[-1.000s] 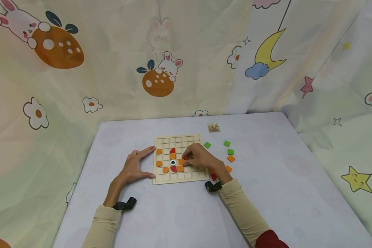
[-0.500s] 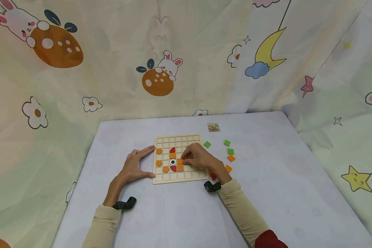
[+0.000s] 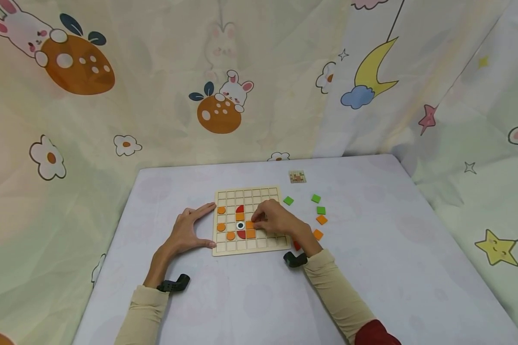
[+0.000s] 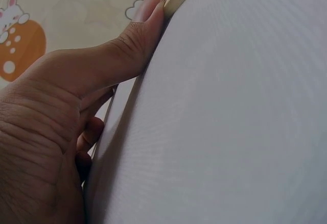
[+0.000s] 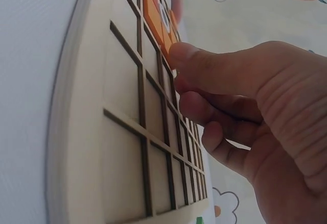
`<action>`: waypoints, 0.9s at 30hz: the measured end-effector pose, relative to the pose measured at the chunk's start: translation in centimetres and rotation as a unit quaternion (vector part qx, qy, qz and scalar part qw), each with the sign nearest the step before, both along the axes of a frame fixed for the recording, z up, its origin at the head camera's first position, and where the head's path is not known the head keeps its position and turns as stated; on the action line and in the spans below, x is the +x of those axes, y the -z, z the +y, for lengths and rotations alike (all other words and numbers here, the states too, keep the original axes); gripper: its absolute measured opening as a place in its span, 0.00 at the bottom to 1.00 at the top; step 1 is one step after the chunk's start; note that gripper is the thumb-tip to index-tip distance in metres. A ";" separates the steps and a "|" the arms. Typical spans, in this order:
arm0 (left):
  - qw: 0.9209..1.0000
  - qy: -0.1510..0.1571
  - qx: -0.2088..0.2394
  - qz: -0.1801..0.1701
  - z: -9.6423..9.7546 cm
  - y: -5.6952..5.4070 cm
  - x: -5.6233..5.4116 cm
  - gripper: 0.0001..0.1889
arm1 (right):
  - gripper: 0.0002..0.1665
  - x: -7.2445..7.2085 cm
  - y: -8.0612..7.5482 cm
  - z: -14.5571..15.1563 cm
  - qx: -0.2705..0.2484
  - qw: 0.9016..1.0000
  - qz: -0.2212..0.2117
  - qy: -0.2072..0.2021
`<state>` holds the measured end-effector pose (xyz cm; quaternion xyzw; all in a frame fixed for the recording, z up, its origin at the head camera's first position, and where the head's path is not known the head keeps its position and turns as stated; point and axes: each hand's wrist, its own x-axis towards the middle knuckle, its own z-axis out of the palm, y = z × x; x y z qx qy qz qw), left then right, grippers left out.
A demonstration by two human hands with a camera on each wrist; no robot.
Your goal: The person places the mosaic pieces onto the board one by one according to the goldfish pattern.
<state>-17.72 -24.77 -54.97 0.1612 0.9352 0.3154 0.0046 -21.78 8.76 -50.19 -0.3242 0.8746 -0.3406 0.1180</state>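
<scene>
A wooden grid board (image 3: 267, 244) lies on the table. In the head view my left hand (image 3: 184, 231) rests at its left edge, thumb and fingers spread wide; the thumb (image 4: 125, 48) touches the board's side in the left wrist view. My right hand (image 3: 278, 219) is over the board, its thumb and fingertips pinching an orange square tile (image 3: 249, 224). That tile lies right of the round eye tile (image 3: 240, 225) and above another orange square tile (image 3: 251, 233). Two red quarter-round tiles (image 3: 240, 209) and several orange round tiles (image 3: 221, 227) sit in other cells.
Loose green tiles (image 3: 316, 198) and orange tiles (image 3: 321, 220) lie right of the board. A red tile (image 3: 297, 246) is partly hidden by my right wrist. A small pattern card (image 3: 297, 177) lies behind the board. Printed cloth (image 3: 164, 120) hangs behind the table.
The orange square tile in my right fingertips has shifted slightly left, lining up above the lower orange tile. My left hand has stayed at the board's edge.
</scene>
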 end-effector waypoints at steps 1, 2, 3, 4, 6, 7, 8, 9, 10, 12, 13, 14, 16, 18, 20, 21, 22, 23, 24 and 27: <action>1.000 0.000 -0.001 0.001 0.0 0.0 0.0 0.64 | 0.07 0.0 -0.1 0.1 0.002 1.000 -0.002 0.005; 1.000 0.000 0.000 0.001 0.0 0.0 0.0 0.64 | 0.08 0.0 -0.1 0.3 0.004 1.000 -0.002 0.008; 1.000 0.000 -0.001 0.002 0.0 0.0 0.0 0.65 | 0.08 0.1 -0.2 0.4 0.003 1.000 -0.002 0.011; 1.000 0.000 -0.002 0.003 0.0 0.0 0.1 0.65 | 0.08 0.1 -0.2 0.6 0.003 1.000 0.000 0.012; 1.000 0.000 -0.003 0.003 -0.1 0.1 0.1 0.65 | 0.09 0.1 -0.5 1.1 -0.001 1.000 0.001 0.014; 1.000 0.000 -0.003 0.003 -0.1 0.2 0.1 0.65 | 0.09 0.1 -0.5 1.3 -0.004 1.000 0.001 0.014; 1.000 0.000 -0.003 0.003 -0.1 0.2 0.1 0.65 | 0.10 0.1 -0.6 1.6 -0.007 1.000 0.001 0.014; 1.000 0.001 -0.004 0.003 -0.2 0.3 0.1 0.65 | 0.10 0.1 -0.7 1.9 -0.011 1.000 -0.001 0.014; 1.000 0.001 -0.004 0.003 -0.2 0.3 0.1 0.65 | 0.10 0.1 -0.7 2.2 -0.013 1.000 -0.002 0.013; 1.000 0.002 -0.004 0.004 -0.2 0.4 0.0 0.65 | 0.10 0.1 -0.8 2.9 -0.015 1.000 -0.002 0.014; 1.000 0.003 -0.004 0.004 -0.2 0.4 0.0 0.65 | 0.10 0.0 -0.7 3.2 -0.014 1.000 -0.001 0.015; 1.000 0.003 -0.003 0.004 -0.2 0.4 0.0 0.65 | 0.11 0.0 -0.7 3.6 -0.012 1.000 -0.001 0.017; 1.000 0.003 -0.002 0.003 -0.2 0.4 -0.1 0.65 | 0.11 0.0 -0.7 4.3 -0.006 1.000 0.002 0.021; 1.000 0.002 -0.001 0.002 -0.2 0.3 -0.1 0.65 | 0.11 0.0 -0.8 5.1 -0.005 1.000 -0.002 0.031; 1.000 0.001 -0.002 0.001 -0.2 0.3 -0.1 0.66 | 0.12 0.0 -1.0 5.8 -0.010 0.999 -0.010 0.042; 1.000 0.000 -0.002 0.001 -0.1 0.3 -0.1 0.65 | 0.12 0.0 -1.1 6.2 -0.011 0.999 -0.012 0.046; 1.000 0.000 -0.003 0.001 -0.1 0.3 -0.1 0.65 | 0.12 0.1 -1.2 6.6 -0.012 0.998 -0.016 0.052; 1.000 0.000 -0.003 0.001 -0.1 0.2 -0.2 0.65 | 0.12 0.1 -1.4 6.9 -0.013 0.998 -0.022 0.060; 1.000 0.000 -0.003 0.000 -0.1 0.2 -0.1 0.65 | 0.13 0.1 -1.4 7.3 -0.012 0.997 -0.025 0.066; 1.000 -0.002 -0.004 -0.003 -0.1 0.2 -0.1 0.65 | 0.13 0.1 -1.5 8.4 -0.002 0.996 -0.025 0.081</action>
